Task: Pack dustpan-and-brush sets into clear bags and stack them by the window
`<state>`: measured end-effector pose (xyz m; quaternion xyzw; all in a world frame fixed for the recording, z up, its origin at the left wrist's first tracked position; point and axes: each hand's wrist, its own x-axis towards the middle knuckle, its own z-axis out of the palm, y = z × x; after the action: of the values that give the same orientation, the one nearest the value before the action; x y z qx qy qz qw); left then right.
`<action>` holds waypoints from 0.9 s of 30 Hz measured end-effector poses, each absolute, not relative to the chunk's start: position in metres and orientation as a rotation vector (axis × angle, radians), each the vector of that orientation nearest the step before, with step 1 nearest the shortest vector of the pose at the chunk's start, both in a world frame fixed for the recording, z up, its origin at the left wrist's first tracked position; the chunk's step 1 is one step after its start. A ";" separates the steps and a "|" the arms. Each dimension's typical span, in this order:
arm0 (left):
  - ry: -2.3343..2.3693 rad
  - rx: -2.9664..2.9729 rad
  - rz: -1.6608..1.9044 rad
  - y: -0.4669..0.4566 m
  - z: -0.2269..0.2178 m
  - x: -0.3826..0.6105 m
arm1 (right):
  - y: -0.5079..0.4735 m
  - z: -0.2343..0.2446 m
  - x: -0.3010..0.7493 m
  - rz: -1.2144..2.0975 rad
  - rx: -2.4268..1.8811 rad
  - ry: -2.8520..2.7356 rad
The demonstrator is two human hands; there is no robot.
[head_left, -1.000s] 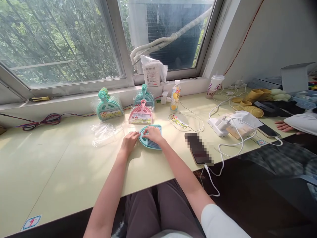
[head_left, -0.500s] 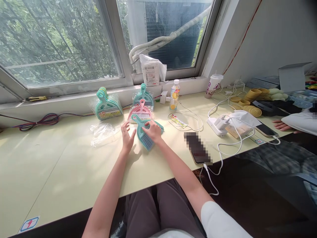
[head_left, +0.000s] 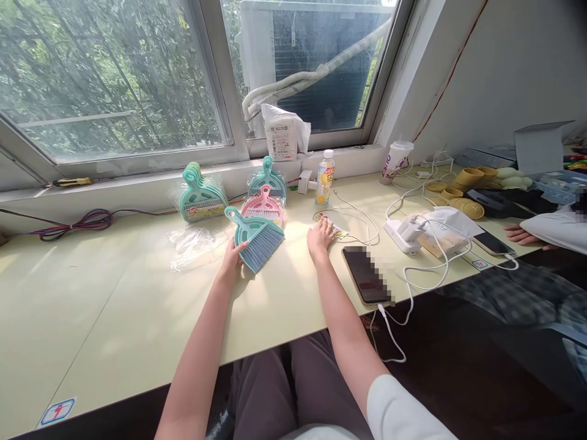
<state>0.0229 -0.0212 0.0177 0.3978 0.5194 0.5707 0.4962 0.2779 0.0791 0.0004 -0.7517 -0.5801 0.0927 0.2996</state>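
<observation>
We see the left hand [head_left: 235, 254] pinching the green brush set [head_left: 258, 239] by its edge, over the table [head_left: 151, 305]; the fingers behind it are hidden. The right hand [head_left: 321, 237] covers part of the printed card [head_left: 341, 231], fingers slightly apart (whether they grip, we cannot tell). Farther, the pink set [head_left: 266, 206] is partly covered.

One unwrapped teal dustpan set [head_left: 262, 245] was there, along with at least one pink set [head_left: 265, 197]; the bagged teal sets [head_left: 200, 197] overlapped too closely to count. Phones [head_left: 363, 274] numbered two, and so did the square blue-bordered stickers [head_left: 58, 411]. There was one drink bottle [head_left: 324, 182], one lidded cup [head_left: 395, 165], one printed card [head_left: 341, 231] and one utility knife [head_left: 73, 182].
</observation>
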 end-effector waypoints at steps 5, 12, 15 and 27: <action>1.256 0.992 1.442 -0.021 0.017 0.022 | 0.083 -0.008 0.287 0.237 -1.959 -1.595; 1.261 0.970 1.435 -0.015 0.010 0.018 | 0.081 0.001 0.305 0.211 -2.052 -1.383; 1.260 0.957 1.431 -0.013 0.008 0.017 | 0.079 0.007 0.315 0.302 -2.184 -1.392; 1.219 1.010 1.413 -0.018 0.012 0.019 | 0.070 0.036 0.311 0.276 -1.489 -1.144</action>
<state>0.0189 -0.0182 0.0122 0.4156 0.5014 0.5813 0.4878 0.3109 0.0698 0.0356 -0.6376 -0.4899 0.1180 0.5827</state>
